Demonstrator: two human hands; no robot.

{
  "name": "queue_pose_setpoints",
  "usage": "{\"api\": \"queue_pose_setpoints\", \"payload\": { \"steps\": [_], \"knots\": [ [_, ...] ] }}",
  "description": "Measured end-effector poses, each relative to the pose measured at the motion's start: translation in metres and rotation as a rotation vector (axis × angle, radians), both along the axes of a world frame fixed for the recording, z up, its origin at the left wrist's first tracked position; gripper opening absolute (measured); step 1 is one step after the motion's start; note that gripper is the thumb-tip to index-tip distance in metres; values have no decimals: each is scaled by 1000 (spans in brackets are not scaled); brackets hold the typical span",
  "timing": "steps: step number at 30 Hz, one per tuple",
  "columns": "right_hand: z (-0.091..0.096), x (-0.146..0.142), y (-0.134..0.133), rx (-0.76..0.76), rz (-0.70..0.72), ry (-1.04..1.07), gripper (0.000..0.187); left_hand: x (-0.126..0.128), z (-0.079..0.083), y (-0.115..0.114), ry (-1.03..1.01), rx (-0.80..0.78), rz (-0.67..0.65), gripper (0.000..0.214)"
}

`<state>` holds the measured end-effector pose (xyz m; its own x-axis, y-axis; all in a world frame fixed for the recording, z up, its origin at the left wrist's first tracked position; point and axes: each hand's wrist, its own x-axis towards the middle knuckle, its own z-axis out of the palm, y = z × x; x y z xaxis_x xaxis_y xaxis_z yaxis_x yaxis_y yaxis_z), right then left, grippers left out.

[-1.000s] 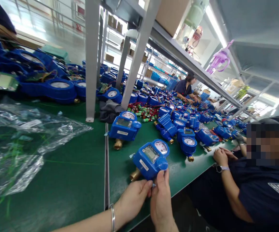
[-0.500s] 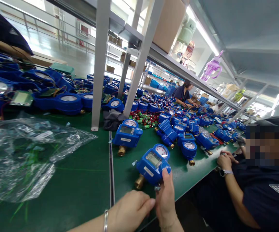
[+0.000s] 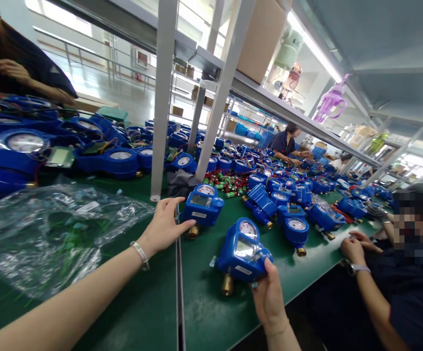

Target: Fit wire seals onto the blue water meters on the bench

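My right hand [image 3: 271, 298] grips the lower right corner of a blue water meter [image 3: 229, 246], which has a round dial, a small display and a brass fitting pointing down. Behind it, a similar water meter [image 3: 207, 214] stands on the green tabletop. My left hand [image 3: 164, 225], wearing a silver bangle, reaches to the left side of that second meter. Its thumb and fingers are spread and hold nothing; whether the fingertips touch the casing I cannot tell. A small clear tag hangs at the left side of the nearer meter.
A clear plastic bag [image 3: 68, 229] with green strands lies on the left. Shelf posts [image 3: 160, 107] rise from the table. Behind stand a heap of green batteries [image 3: 229, 187] and many blue meters. A co-worker [image 3: 409, 287] sits close on the right.
My left hand has left its place beside my right hand and moved forward and left to the second meter, fingers opening. The held meter has tilted slightly.
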<state>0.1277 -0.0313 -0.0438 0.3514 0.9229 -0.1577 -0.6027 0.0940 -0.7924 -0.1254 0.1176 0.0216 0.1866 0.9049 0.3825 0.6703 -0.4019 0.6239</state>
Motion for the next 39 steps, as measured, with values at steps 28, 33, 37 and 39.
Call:
{"api": "queue_pose_setpoints", "payload": {
  "steps": [28,33,37,39],
  "knots": [
    [20,18,171,-40,113,-269,57,-74,-2,-3,48,-67,-284,50],
    [28,17,155,96,-83,-574,61,-57,-7,-18,65,-17,-279,47],
    [33,1,111,185,-254,-848,66,-52,-13,-36,49,32,-184,52],
    [31,-16,85,236,-272,-973,58,-52,-13,-53,50,45,-135,52]
  ]
}}
